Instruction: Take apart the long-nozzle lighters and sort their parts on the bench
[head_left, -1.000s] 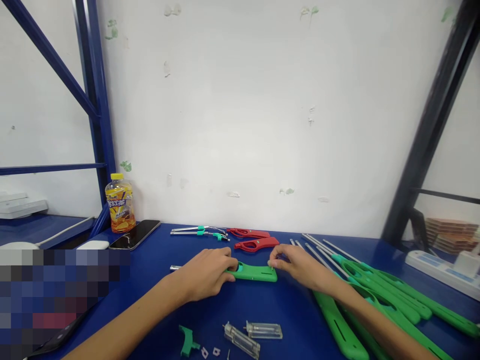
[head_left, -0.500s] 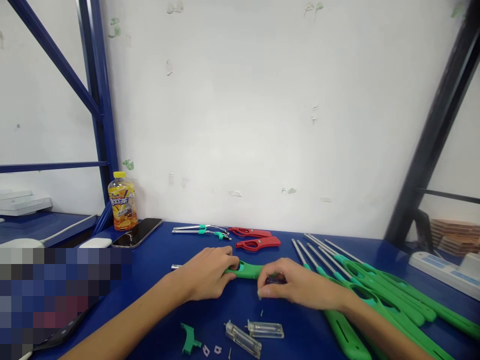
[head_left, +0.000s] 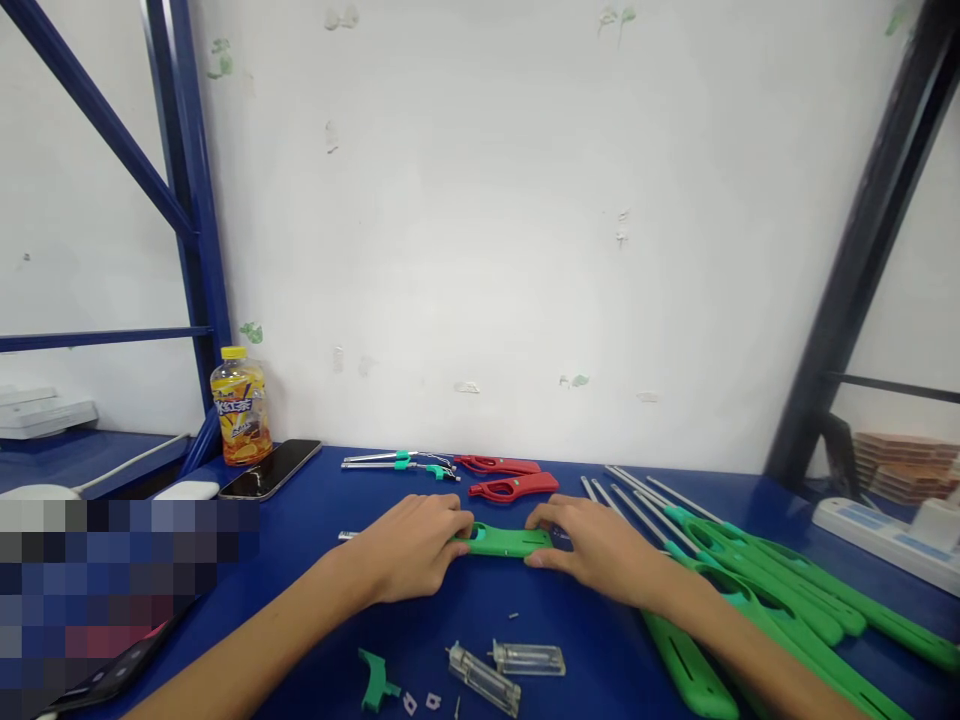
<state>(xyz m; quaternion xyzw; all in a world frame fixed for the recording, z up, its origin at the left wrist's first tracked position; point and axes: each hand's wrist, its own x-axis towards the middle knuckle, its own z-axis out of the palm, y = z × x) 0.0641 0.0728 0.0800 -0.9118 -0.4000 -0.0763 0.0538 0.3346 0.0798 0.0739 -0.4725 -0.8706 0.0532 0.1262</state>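
Both hands on green lighter, flat on table

Left hand (head_left: pixel 420 545) had its fingers closed around the front part of the green lighter (head_left: pixel 499 541), near the trigger opening; metal tip (head_left: pixel 347 536) stuck out past the hand. Right hand (head_left: pixel 592 545) had the butt end, fingers bent nearly shut, thumb on the near edge and fingertips on the far edge. Lighter lay crosswise on the table (head_left: pixel 322 620), between the hands.

Near side of table: two clear fuel tanks (head_left: pixel 529 659), a teal trigger (head_left: pixel 375 682), two small pale pieces (head_left: pixel 433 702), a thin pin (head_left: pixel 457 708) and a tiny part (head_left: pixel 513 615), too small to identify. Beyond the lighter: two red handles (head_left: pixel 514 487), with metal rods (head_left: pixel 375 465) to their left. Right side: pile of green lighters (head_left: pixel 821 620), partly behind the right forearm, and a white power strip (head_left: pixel 877 535). Left side: phone (head_left: pixel 274 470) lying flat, drink bottle (head_left: pixel 241 415) upright just beside it.
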